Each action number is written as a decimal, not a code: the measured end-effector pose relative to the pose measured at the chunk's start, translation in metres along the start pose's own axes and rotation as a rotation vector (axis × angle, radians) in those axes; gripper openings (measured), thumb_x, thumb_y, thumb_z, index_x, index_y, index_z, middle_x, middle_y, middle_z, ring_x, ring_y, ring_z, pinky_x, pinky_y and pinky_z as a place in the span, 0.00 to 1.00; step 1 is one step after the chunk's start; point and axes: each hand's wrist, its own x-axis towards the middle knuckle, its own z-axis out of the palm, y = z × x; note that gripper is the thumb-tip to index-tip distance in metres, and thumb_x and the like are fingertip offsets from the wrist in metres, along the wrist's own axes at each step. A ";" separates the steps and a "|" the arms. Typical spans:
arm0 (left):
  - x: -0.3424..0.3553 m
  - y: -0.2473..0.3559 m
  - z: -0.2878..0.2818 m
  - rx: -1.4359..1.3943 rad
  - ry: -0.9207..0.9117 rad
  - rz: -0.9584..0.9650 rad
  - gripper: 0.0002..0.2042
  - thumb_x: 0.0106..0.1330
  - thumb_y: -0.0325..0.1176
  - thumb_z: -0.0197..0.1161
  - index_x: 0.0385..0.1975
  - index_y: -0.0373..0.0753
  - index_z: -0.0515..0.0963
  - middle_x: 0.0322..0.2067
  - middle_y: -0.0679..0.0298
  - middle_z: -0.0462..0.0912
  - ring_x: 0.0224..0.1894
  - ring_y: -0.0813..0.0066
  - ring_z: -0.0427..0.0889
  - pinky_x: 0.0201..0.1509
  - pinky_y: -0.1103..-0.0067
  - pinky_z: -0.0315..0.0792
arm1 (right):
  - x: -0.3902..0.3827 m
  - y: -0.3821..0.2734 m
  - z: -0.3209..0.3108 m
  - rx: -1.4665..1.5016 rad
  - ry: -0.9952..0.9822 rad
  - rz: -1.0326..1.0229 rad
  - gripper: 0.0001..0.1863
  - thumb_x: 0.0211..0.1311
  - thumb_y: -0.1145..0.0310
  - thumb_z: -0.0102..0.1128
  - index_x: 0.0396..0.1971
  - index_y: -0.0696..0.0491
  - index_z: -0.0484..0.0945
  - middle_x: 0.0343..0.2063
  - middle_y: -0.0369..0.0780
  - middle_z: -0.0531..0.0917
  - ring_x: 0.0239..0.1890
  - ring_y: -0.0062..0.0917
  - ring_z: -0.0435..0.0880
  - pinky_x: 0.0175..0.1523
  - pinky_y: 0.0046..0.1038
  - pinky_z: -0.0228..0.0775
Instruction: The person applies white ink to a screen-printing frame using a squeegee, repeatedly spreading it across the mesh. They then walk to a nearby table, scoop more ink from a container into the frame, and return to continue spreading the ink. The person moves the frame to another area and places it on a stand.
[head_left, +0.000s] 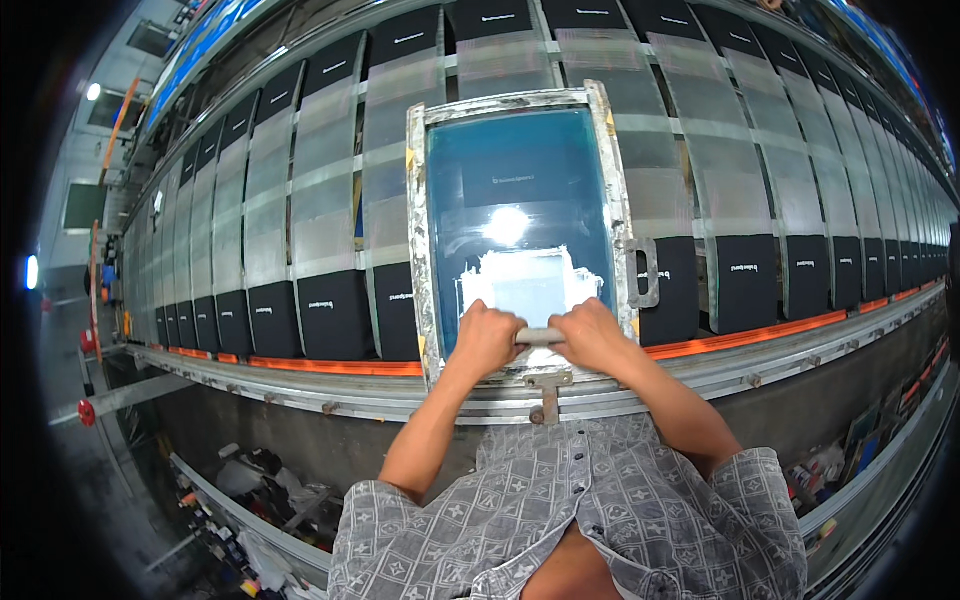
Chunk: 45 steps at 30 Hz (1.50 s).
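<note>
A screen printing frame point(416, 200) with a worn metal border and a teal mesh point(515, 150) lies in the middle, a metal handle point(646, 273) on its right side. White ink point(525, 280) covers a patch in the lower part of the mesh. My left hand point(488, 335) and my right hand point(585, 335) grip the two ends of a pale bar-shaped squeegee point(540, 336) over the frame's near part. Its blade is hidden.
Rows of long boards with black fabric pieces point(323, 310) bearing small white prints stretch to both sides. An orange strip point(745, 330) and metal rail point(300, 393) run along the near edge. Below, clutter point(255, 485) sits on a lower level. A red round part point(87, 411) is at left.
</note>
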 end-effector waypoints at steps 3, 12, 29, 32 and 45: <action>0.046 -0.030 -0.016 0.117 0.060 0.019 0.10 0.48 0.43 0.79 0.27 0.51 0.88 0.22 0.66 0.85 0.29 0.63 0.84 0.44 0.66 0.70 | 0.042 0.017 -0.033 -0.116 0.120 -0.027 0.12 0.49 0.62 0.75 0.31 0.49 0.84 0.22 0.42 0.85 0.31 0.41 0.87 0.46 0.42 0.73; 0.032 -0.017 0.009 -0.011 0.155 -0.062 0.09 0.46 0.42 0.79 0.25 0.50 0.87 0.21 0.64 0.84 0.26 0.62 0.84 0.41 0.67 0.69 | 0.033 0.022 -0.015 -0.159 0.108 -0.046 0.12 0.49 0.61 0.76 0.31 0.48 0.84 0.22 0.42 0.85 0.31 0.39 0.85 0.42 0.43 0.74; 0.022 -0.016 0.012 -0.022 0.142 -0.028 0.09 0.48 0.41 0.78 0.26 0.49 0.87 0.20 0.65 0.84 0.26 0.62 0.82 0.42 0.68 0.70 | 0.031 0.014 -0.015 -0.078 -0.019 0.022 0.14 0.48 0.64 0.75 0.34 0.51 0.84 0.26 0.46 0.85 0.36 0.44 0.85 0.45 0.43 0.74; -0.004 -0.002 0.013 0.021 0.015 0.033 0.08 0.47 0.40 0.77 0.25 0.50 0.86 0.21 0.63 0.84 0.28 0.63 0.84 0.42 0.68 0.69 | -0.007 0.000 -0.009 0.144 -0.076 -0.036 0.18 0.57 0.57 0.72 0.44 0.50 0.83 0.33 0.46 0.87 0.44 0.44 0.85 0.54 0.44 0.73; 0.019 -0.017 0.019 0.062 0.486 0.029 0.11 0.49 0.25 0.70 0.31 0.47 0.88 0.29 0.65 0.87 0.29 0.65 0.82 0.37 0.67 0.70 | 0.010 0.129 -0.020 0.361 0.838 0.716 0.15 0.67 0.55 0.63 0.39 0.52 0.81 0.30 0.55 0.84 0.39 0.57 0.82 0.44 0.46 0.72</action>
